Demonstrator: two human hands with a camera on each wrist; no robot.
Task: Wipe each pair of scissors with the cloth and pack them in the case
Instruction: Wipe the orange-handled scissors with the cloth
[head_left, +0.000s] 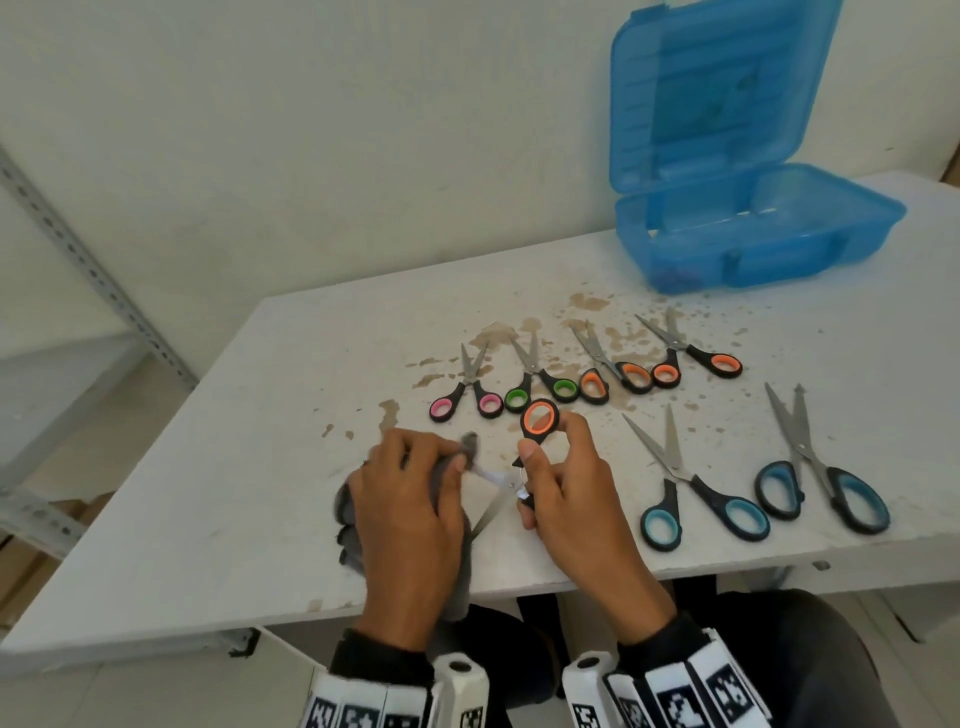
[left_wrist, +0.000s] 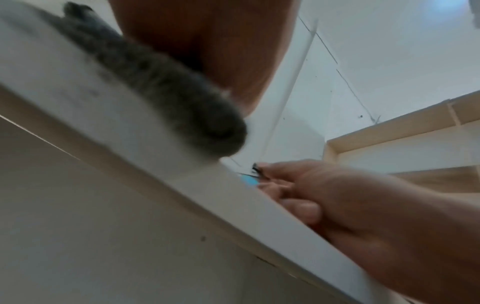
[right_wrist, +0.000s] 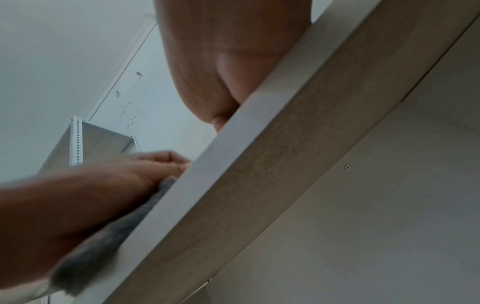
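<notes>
Six pairs of scissors lie spread on the white table (head_left: 291, 364), from 12 to 3 o'clock of the hands. The right hand (head_left: 566, 499) grips an orange-handled pair (head_left: 537, 423), blades parted toward 9 o'clock. The left hand (head_left: 410, 499) pinches the grey cloth (head_left: 345, 506) round one blade. The blue case (head_left: 769, 234) stands lid-up at 1 o'clock.

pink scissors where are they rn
In the head view, the pink scissors lie leftmost in the far row, beside the green scissors, just beyond the left hand.
</notes>
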